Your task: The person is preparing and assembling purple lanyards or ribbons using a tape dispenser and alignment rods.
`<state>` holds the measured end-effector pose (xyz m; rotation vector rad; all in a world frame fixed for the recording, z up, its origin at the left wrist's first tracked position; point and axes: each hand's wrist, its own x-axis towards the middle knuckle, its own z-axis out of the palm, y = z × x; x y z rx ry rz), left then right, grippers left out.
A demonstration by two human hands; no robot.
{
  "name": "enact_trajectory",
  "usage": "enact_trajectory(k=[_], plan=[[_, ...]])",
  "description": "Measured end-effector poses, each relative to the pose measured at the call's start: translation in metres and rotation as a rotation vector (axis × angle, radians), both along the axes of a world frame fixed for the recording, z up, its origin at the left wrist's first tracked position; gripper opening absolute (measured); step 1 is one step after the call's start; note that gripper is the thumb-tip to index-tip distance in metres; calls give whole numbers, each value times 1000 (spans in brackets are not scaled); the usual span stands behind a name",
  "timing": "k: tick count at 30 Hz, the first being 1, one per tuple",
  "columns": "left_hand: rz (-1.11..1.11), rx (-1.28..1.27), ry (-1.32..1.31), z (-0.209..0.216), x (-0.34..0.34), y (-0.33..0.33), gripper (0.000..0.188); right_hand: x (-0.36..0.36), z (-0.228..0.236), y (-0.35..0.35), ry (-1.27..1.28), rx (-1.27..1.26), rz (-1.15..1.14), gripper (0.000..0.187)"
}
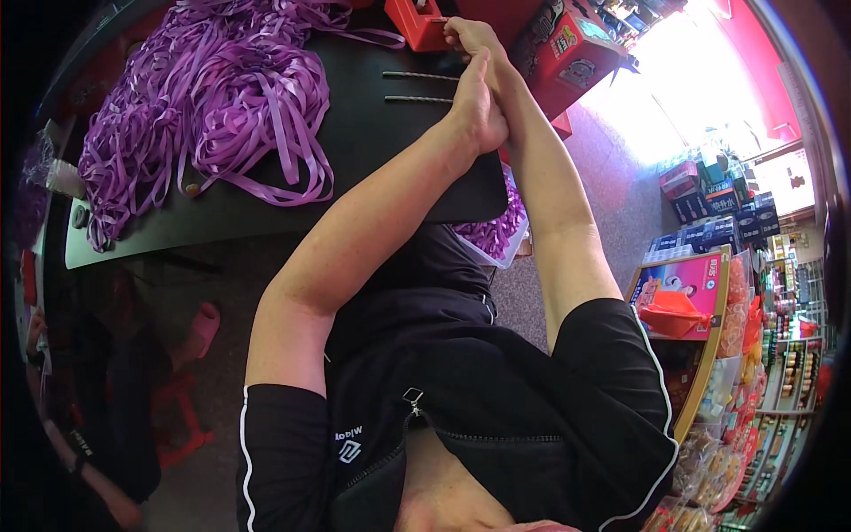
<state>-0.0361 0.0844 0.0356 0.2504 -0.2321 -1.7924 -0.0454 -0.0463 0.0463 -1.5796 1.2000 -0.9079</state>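
My left hand rests across my right wrist, a finger stretched out along it; its other fingers are mostly hidden. Just beyond, my right hand has its fingers curled together beside a red box at the table's far edge. Something thin and small shows at those fingertips, too small to name. Two twisted metal rods lie parallel on the dark table, their right ends reaching my left hand. A large heap of purple ribbons covers the table's left side.
Below the table's right corner stands a white tub of purple ribbon. Another person's foot in a pink slipper and a red stool are at lower left. Stacked boxes and packed shelves line the right.
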Motion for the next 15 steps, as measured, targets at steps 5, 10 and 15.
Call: enact_trajectory(k=[5, 10, 15], plan=[[-47, -22, 25, -1, -2, -4, 61, -6, -14, -22, 12, -187, 95, 27], [-13, 36, 29, -3, -3, 4, 60, -16, -11, 5, -18, -77, 116, 29], [29, 110, -150, -4, -7, -2, 49, -85, 13, 26, -218, 134, 142, 32]])
